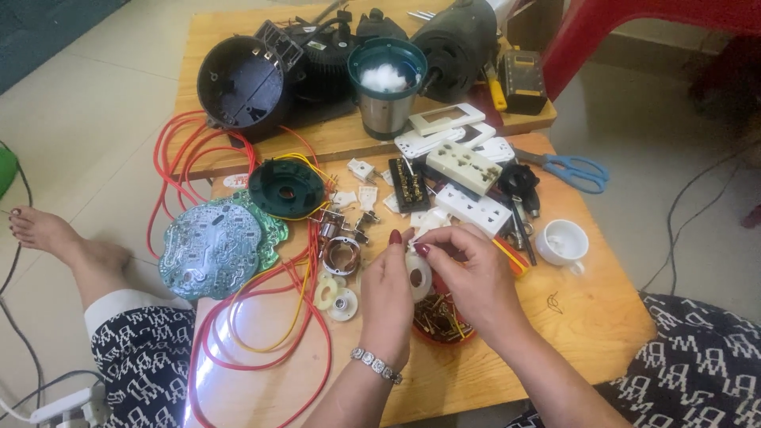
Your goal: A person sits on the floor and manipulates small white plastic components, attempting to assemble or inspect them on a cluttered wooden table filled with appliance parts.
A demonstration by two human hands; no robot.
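My left hand (386,295) and my right hand (469,277) meet over the middle of a low wooden table (587,317). Together they pinch a small white plastic part (418,273) between thumbs and fingertips. Just below the hands lies a red dish of small brass screws and contacts (440,321). A copper-wound motor coil (341,255) sits left of my left hand. White round plastic pieces (336,297) lie beside it.
Red and yellow wires (261,317) loop across the table's left. A green circuit board (214,246), dark green round cap (286,188), white sockets (473,210), white cup (562,242), blue scissors (575,170), steel jar (388,87) and black motor housings (242,83) crowd the far side.
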